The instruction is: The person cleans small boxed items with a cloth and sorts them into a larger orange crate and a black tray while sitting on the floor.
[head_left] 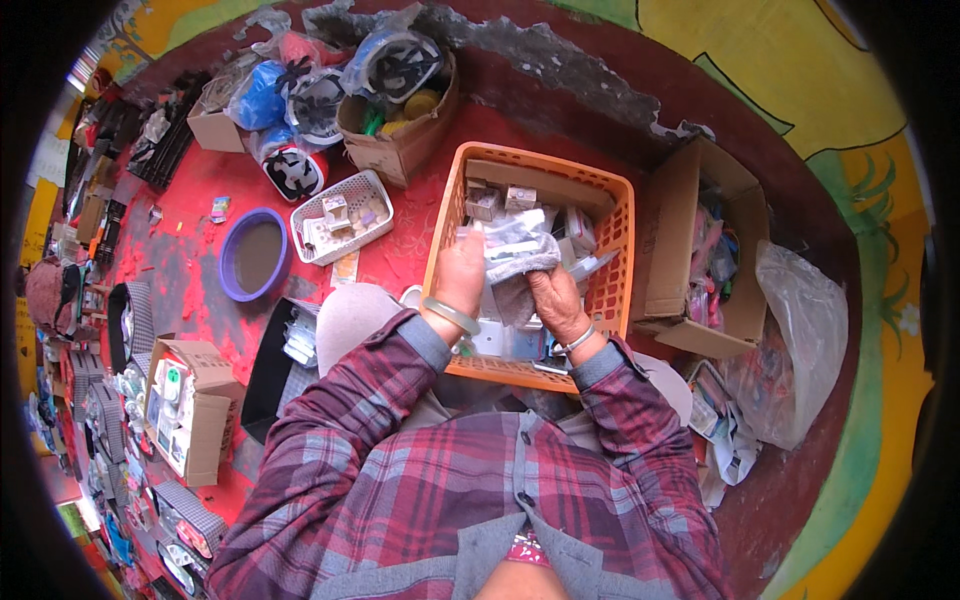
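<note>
Over an orange plastic basket [608,292], my two hands meet at a small clear-wrapped package and a grey cloth. My left hand [460,272], with a pale bangle at its wrist, is closed on the side of the package [515,243]. The grey cloth [514,292] is pinched in my right hand [560,305] and lies against the package's near side. Small white boxes [520,197] and flat packets fill the basket below, partly hidden by my hands and the cloth.
A cardboard box [672,240] of colourful items and a clear plastic bag [810,340] stand right. A purple basin [230,258], white basket [345,251] and black box [262,385] lie left. Plastic-wrapped helmets [395,70] are piled behind; goods crowd the far left.
</note>
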Demonstrator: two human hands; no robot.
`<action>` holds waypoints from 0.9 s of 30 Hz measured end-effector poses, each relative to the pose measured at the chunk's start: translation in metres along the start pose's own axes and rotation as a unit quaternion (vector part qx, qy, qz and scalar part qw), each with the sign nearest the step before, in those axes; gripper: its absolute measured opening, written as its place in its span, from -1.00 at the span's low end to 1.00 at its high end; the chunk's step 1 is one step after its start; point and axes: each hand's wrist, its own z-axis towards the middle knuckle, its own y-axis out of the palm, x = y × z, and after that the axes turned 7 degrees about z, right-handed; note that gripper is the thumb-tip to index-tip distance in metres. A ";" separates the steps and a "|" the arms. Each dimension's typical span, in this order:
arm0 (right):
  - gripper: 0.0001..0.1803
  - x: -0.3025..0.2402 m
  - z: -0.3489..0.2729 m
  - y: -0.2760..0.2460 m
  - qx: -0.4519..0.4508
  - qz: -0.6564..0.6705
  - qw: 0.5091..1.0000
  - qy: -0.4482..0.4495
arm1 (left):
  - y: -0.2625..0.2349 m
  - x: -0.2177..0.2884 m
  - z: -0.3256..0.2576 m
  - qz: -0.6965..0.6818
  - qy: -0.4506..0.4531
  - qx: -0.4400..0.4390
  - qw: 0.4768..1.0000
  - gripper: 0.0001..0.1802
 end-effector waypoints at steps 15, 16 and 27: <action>-0.49 0.006 0.004 0.004 0.056 -0.011 0.998 0.003 | 0.001 -0.009 0.007 0.010 0.033 0.004 0.999 -0.56; -0.52 -0.005 0.000 0.009 0.055 -0.067 0.996 -0.023 | -0.002 -0.003 0.009 -0.030 -0.010 0.016 0.999 -0.56; -0.68 -0.004 -0.005 0.013 0.146 -0.148 0.973 -0.102 | 0.003 0.019 -0.004 0.245 0.194 -0.049 0.949 -0.63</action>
